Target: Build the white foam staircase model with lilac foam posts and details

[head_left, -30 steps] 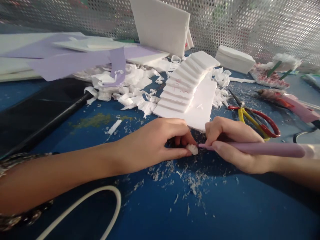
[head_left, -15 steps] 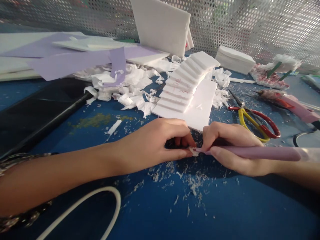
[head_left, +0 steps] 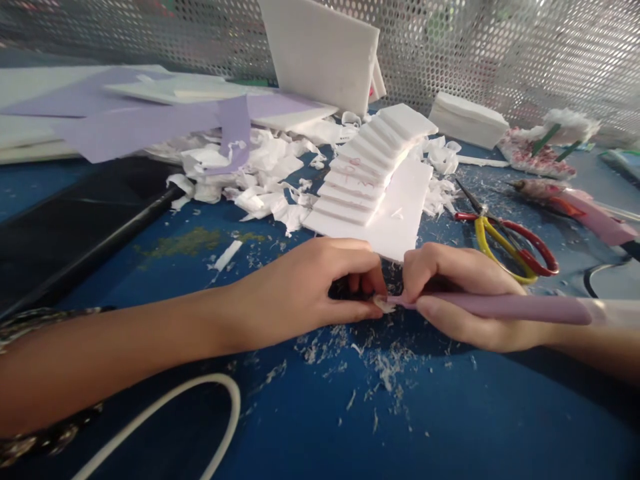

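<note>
Between the thumb and fingertips of my left hand (head_left: pixel 320 287) is a small whitish piece (head_left: pixel 384 304), too small to make out fully. My right hand (head_left: pixel 465 293) is wrapped round a purple pen-shaped tool (head_left: pixel 520 308) held nearly level. The tool's thin tip points left and touches or nearly touches the piece; I cannot tell which. Pale shavings (head_left: pixel 387 367) are scattered on the blue tabletop (head_left: pixel 320 427) just below both hands. Beyond my fingers, a row of overlapping white foam slabs (head_left: pixel 360 177) lies on a larger white sheet (head_left: pixel 407 207).
Scissors (head_left: pixel 505 233) with red and yellow handles and a pink glue gun (head_left: pixel 580 207) lie at the right. Crumpled white scraps (head_left: pixel 270 167), purple paper (head_left: pixel 150 130) and a dark flat object (head_left: pixel 85 220) are left. A white cable (head_left: pixel 200 387) loops in front. Perforated metal (head_left: pixel 475 53) stands behind.
The tool's tip and my right fingers have shifted very slightly left against the small piece, which seems a little turned. My left hand keeps its pinch; everything else stays put.
</note>
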Tool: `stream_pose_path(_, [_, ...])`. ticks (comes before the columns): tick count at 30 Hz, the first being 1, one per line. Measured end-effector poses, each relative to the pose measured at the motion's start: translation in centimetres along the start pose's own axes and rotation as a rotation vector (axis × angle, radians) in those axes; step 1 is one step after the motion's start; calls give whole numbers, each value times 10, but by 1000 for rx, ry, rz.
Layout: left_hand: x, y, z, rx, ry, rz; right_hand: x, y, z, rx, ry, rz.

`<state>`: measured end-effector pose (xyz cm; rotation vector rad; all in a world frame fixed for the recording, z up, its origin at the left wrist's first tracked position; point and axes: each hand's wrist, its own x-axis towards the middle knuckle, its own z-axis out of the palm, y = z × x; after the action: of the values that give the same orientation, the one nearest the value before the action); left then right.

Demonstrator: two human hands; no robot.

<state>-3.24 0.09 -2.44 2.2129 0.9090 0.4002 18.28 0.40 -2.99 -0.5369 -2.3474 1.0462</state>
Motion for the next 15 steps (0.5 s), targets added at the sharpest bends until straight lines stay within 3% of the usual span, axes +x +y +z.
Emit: stream_pose_path(15, [2, 1, 1, 13, 11, 5, -1, 3, -1, 43, -13, -47])
